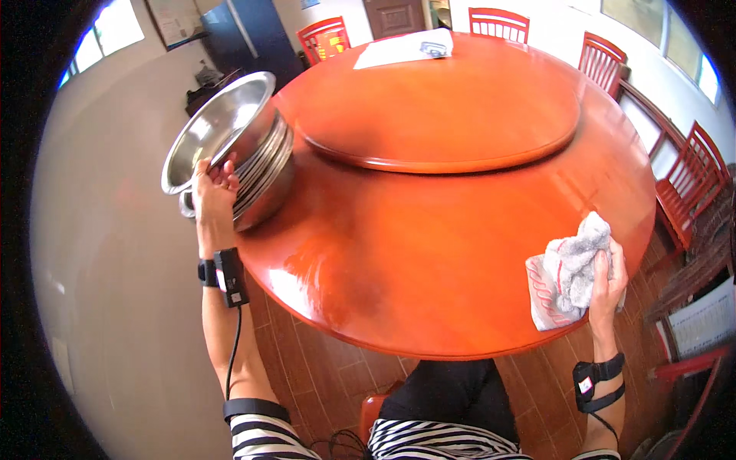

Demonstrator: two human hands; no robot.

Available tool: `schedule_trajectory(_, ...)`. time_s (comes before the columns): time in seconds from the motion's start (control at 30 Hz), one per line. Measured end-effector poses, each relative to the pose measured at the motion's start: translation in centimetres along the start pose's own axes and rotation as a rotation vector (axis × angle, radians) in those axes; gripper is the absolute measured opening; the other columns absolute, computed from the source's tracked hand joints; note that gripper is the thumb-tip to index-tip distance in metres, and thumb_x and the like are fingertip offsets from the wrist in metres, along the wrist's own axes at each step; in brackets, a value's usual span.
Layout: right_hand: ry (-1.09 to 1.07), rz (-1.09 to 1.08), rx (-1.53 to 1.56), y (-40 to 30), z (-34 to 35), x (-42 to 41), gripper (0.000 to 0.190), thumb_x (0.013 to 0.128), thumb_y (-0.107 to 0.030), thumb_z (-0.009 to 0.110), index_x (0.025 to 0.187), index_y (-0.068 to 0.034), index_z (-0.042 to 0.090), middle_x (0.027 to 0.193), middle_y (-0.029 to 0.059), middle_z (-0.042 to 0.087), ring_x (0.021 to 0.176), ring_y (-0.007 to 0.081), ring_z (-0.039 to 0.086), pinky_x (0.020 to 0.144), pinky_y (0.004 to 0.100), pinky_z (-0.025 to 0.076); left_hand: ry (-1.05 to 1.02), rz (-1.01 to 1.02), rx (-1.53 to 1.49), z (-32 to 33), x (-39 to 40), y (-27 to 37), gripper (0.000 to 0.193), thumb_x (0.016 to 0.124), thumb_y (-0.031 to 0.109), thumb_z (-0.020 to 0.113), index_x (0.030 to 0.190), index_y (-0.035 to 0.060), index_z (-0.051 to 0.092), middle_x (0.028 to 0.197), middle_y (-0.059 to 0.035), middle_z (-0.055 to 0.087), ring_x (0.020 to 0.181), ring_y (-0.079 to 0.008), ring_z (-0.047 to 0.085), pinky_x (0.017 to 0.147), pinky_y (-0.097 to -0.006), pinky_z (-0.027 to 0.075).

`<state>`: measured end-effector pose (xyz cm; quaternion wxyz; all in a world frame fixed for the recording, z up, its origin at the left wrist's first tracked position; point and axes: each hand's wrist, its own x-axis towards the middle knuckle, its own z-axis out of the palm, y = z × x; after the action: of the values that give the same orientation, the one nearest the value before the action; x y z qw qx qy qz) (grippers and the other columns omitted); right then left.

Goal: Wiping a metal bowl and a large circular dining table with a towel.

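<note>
My left hand (215,187) grips the near rim of a stainless steel basin (230,118), the topmost of a nested stack of metal basins (267,167). That top basin is tilted, its bowl facing up and to the left. The stack is at the left edge of a round, glossy orange-brown wooden table (437,247). In my right hand (606,282) is a bunched grey-white cloth (575,273) with red markings. Part of the cloth lies spread on the tabletop near the right front edge.
A raised round turntable (437,115) covers the table's far middle. On its far side lies a white sheet (397,49) with a small clear object on it. Red wooden chairs (698,178) stand around the table. A plain wall (121,230) is close on the left.
</note>
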<state>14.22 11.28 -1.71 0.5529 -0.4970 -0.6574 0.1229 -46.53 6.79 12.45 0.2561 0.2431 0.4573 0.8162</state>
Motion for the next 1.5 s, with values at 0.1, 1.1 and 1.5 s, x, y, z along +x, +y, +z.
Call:
schedule_trajectory(0.1, 0.013, -0.043, -0.106, -0.5, 0.1, -0.2, 0.029, 0.092, -0.011, 0.053, 0.116, 0.004, 0.057, 0.113, 0.0191, 0.062, 0.106, 0.0314, 0.057, 0.093, 0.0407, 0.043, -0.051, 0.083, 0.06, -0.7, -0.5, -0.3, 0.022, 0.096, 0.02, 0.05, 0.108, 0.0019, 0.053, 0.106, -0.0191, 0.066, 0.078, -0.0144, 0.061, 0.058, -0.0248, 0.047)
schedule_trajectory(1.1, 0.073, -0.337, -0.485, -2.7, 2.1, 0.4, 0.028, 0.088, -0.018, 0.058, 0.111, -0.002, 0.059, 0.112, 0.014, 0.061, 0.106, 0.0324, 0.056, 0.097, 0.0451, 0.038, -1.424, 0.638, 0.027, 21.7, -26.9, -2.5, 0.039, 0.093, 0.031, 0.057, 0.084, -0.0058, 0.065, 0.077, -0.0192, 0.068, 0.047, -0.0232, 0.058, 0.044, -0.0248, 0.046)
schedule_trajectory(1.5, 0.027, -0.351, -0.579, -4.8, 2.9, 1.4, 0.032, 0.09, -0.017, 0.057, 0.118, 0.0, 0.056, 0.115, 0.0172, 0.061, 0.107, 0.035, 0.057, 0.092, 0.0447, 0.041, -1.484, 0.983, 0.283, 17.8, -29.2, -0.8, 0.038, 0.093, 0.032, 0.058, 0.086, -0.0051, 0.066, 0.079, -0.0201, 0.068, 0.049, -0.0269, 0.059, 0.043, -0.0259, 0.048)
